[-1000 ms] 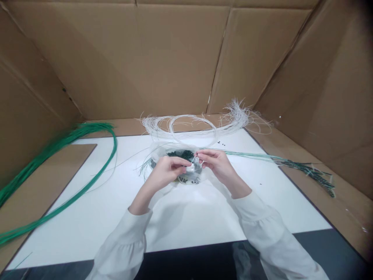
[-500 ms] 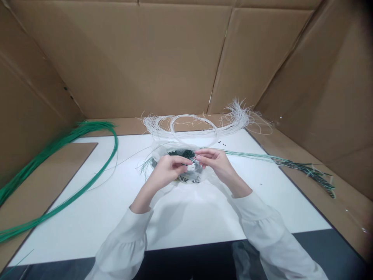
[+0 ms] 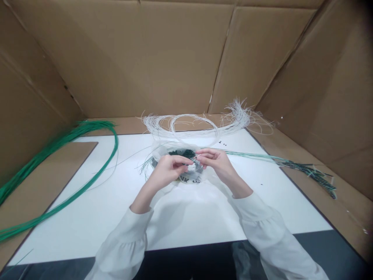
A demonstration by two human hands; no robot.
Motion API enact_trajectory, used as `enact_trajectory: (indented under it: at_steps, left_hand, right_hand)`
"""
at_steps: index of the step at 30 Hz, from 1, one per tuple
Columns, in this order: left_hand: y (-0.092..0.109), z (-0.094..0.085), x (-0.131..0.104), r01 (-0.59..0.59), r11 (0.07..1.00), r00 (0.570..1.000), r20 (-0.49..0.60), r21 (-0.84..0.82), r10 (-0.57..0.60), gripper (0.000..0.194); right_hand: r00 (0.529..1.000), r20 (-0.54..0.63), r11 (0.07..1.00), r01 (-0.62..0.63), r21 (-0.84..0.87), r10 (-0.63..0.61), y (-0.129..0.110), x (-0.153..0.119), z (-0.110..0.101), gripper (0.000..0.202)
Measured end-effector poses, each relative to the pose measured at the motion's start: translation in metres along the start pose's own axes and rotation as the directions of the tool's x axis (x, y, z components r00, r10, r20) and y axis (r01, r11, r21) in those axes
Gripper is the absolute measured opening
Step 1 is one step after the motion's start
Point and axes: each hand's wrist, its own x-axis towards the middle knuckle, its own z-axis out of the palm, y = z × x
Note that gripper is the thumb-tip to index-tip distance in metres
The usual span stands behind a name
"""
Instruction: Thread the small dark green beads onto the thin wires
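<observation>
Over a clear plastic bag [image 3: 189, 179] of small dark pieces [image 3: 186, 153], my two hands meet fingertip to fingertip. My left hand [image 3: 171, 168] is closed in a pinch, thumb against forefinger. Facing it, my right hand [image 3: 215, 160] pinches too, its fingers bent inward. A short, thin whitish strand [image 3: 194, 159] shows between the fingertips, with a tiny dark spot beside it; its exact shape is too small to make out. Dark lettering marks the front of the bag, and my hands cover part of its opening.
Behind the bag lies a coil of white strands [image 3: 194, 133]. A thick bundle of green strands [image 3: 100, 171] curves along the left. On the right, thin green strands end in dark, striped pieces [image 3: 319, 179]. Tiny black bits [image 3: 223, 143] dot the white board [image 3: 201, 217]. Cardboard walls [image 3: 140, 58] enclose three sides.
My hands stay almost in place over the bag. Only the fingertips shift slightly around the thin strand, and the dark spot shows more clearly.
</observation>
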Motion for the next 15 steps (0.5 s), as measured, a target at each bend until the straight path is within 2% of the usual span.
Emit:
enact_trajectory:
  at_steps: [15]
  left_hand:
    - [-0.0017,0.0006,0.0018,0.013,1.0,1.0,0.015,0.004,-0.013,0.021]
  right_hand:
    - [1.0,0.006,1.0,0.01,-0.024,-0.01,-0.0015,-0.0012,0.0004,0.029]
